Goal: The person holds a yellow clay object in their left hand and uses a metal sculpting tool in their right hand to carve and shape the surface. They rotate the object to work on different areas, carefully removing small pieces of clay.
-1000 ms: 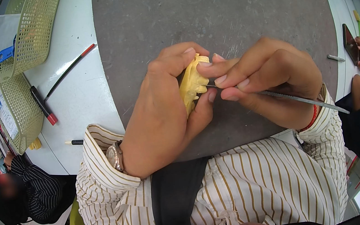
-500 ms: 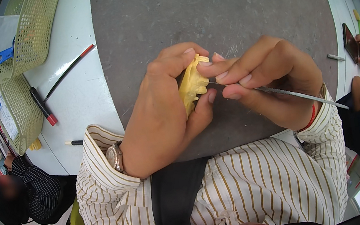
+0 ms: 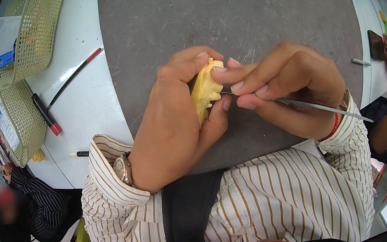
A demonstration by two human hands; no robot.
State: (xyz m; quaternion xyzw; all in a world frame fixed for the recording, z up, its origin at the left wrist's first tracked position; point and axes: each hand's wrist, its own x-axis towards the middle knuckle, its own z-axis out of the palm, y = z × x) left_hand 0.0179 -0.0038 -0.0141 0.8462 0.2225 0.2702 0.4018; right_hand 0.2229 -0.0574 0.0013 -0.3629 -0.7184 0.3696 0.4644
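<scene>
My left hand [image 3: 165,112] is wrapped round a yellow dental cast [image 3: 205,89], its toothed edge turned toward the right. Between the thumb and fingers of my right hand [image 3: 296,77] is a slim metal dental carver [image 3: 322,105], its knurled handle slanting down to the right past the wrist. The carver's thin tip meets the cast's tooth edge near my left thumb; whether it touches I cannot make out. A fingertip of my right hand rests against the cast's upper end. My left palm and fingers hide the far side of the cast.
Below my hands lies a grey mat [image 3: 228,17] on a white table [image 3: 83,94]. To the left are green mesh baskets [image 3: 43,38], a red-and-black brush [image 3: 74,78] and a marker [image 3: 46,114]. A small metal piece [image 3: 361,62] lies at right. People sit at both sides.
My right hand and the carver have shifted slightly left and down along the cast. The cast has tilted a little. At the right, a co-worker's arm has moved.
</scene>
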